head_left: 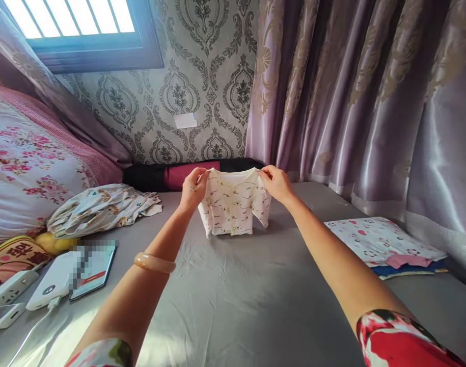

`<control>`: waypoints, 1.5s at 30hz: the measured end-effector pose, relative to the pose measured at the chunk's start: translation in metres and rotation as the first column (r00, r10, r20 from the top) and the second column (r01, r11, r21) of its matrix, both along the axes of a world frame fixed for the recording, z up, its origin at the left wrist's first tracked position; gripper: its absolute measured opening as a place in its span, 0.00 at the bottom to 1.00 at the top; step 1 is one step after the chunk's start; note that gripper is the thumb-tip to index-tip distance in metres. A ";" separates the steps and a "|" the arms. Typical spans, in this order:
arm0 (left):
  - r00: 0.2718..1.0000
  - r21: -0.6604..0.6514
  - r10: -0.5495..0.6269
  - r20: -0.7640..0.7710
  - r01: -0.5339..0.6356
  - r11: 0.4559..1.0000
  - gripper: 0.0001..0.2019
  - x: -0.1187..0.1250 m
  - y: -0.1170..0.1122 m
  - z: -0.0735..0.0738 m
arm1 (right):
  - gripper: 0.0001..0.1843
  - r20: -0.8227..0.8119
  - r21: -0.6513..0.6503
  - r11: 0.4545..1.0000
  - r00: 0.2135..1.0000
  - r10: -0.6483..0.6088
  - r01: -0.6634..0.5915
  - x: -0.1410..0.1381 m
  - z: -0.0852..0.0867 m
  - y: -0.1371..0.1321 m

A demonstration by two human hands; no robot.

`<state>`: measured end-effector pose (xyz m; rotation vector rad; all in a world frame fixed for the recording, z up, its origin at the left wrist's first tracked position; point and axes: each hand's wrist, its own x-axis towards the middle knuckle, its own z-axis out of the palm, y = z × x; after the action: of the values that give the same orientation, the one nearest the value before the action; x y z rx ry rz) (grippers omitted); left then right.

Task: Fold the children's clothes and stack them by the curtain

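Between my hands hangs a small cream baby shirt (233, 204) with a tiny scattered print and a front opening. My left hand (194, 186) pinches it at one shoulder, and my right hand (275, 182) pinches the other. The shirt is upright with its neckline spread at the top. Its sleeves droop at both sides. The lower hem is close to the grey bed sheet (225, 300); whether it touches, I cannot tell.
A folded stack of clothes (385, 242) lies at the right. On the left are a crumpled printed cloth (106, 209), a phone (99, 267), a white power bank (55, 278) with a cable and a power strip (13, 290). A black and maroon bundle (187, 176) lies along the wall.
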<state>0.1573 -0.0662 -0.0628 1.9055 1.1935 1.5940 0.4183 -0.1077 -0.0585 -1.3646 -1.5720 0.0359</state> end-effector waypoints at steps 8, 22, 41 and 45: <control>0.966 0.224 0.185 -0.179 -0.143 0.964 0.14 -0.031 -0.059 0.055 | 0.20 -0.354 -0.102 0.945 0.899 0.259 -0.312 0.001 0.038 -0.046; 0.792 -0.273 -0.062 -0.607 -0.135 0.953 0.08 -0.003 0.032 -0.087 | 0.09 0.291 -0.601 0.795 0.950 0.116 0.087 -0.002 -0.079 0.015; 0.501 -0.002 0.070 -0.863 -0.141 0.990 0.18 -0.009 0.052 -0.169 | 0.16 0.559 -0.489 0.841 0.823 0.101 0.229 -0.007 -0.162 0.039; 0.496 0.028 0.088 -0.864 -0.127 0.991 0.18 -0.014 0.067 -0.171 | 0.17 0.562 -0.500 0.838 0.817 0.125 0.216 -0.005 -0.161 0.054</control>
<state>0.1431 0.0013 -0.2341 2.7573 1.6964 0.5129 0.4130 -0.0535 -0.2194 -2.0013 -2.1438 0.0446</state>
